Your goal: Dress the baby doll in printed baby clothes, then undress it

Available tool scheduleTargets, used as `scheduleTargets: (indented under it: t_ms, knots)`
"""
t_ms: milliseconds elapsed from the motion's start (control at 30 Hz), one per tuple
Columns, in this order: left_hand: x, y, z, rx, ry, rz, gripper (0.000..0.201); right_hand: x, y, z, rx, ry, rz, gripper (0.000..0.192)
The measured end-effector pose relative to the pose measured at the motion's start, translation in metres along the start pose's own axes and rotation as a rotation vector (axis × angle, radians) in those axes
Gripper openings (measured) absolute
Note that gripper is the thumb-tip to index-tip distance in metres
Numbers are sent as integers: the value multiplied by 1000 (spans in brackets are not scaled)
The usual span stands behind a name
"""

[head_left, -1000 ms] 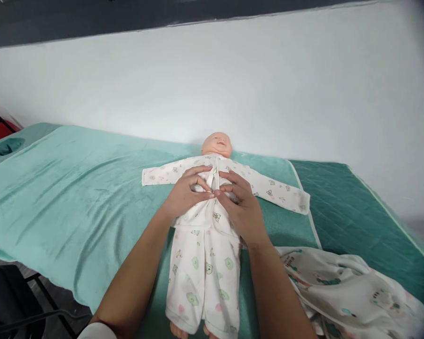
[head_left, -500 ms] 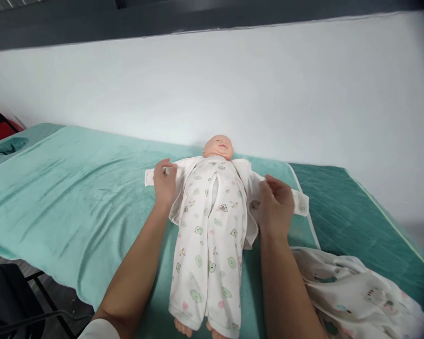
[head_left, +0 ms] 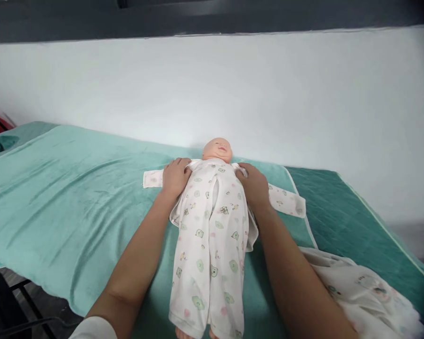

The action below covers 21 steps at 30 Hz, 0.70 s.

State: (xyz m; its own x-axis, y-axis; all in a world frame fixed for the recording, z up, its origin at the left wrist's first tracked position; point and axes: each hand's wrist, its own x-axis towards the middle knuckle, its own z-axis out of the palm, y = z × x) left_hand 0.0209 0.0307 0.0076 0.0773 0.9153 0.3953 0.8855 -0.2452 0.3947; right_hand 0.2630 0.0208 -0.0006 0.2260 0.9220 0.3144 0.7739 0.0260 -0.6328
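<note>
A baby doll [head_left: 217, 149] lies on its back on a mint green towel [head_left: 74, 188], feet toward me. It wears white printed pyjamas [head_left: 212, 235]. Under it a white printed jacket [head_left: 286, 201] lies open, sleeves spread to both sides. My left hand [head_left: 175, 176] curls over the jacket at the doll's left-side shoulder. My right hand [head_left: 254, 186] grips the jacket at the other shoulder. Both hands sit just below the doll's head.
The towel covers a dark green padded table [head_left: 349, 221] against a white wall. A crumpled printed cloth [head_left: 360, 292] lies at the near right. A face hole [head_left: 0, 143] and something red show at the far left. Dark chair parts [head_left: 7, 306] stand below the table's near edge.
The hands left the doll's chest, pulled the jacket flaps apart to the sides, then moved up to the shoulders. The pyjamas' front now shows.
</note>
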Motion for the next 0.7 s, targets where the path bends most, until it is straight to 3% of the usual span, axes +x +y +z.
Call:
scheduleTargets:
  t_ms: [133,333,400,500,600,700]
  knots:
    - [2,-6,-2,27,28,-54,36,17,16,-5,-92,-41,16,39]
    - [8,-25,-6,28,-2,-325,36,33,60,-19,-134,-21,167,41]
    - [8,-27,-6,-3,-29,-326,39,28,59,-20,-119,72,47,47]
    - [8,-27,-6,-39,-27,-280,43,15,40,-20,-105,147,-296,52]
    - [7,-27,-5,-41,-20,-233,44,0,19,-22,-146,-95,-493,56]
    - [7,-27,-5,-36,-20,-212,44,-6,19,-26,-323,-277,-434,57]
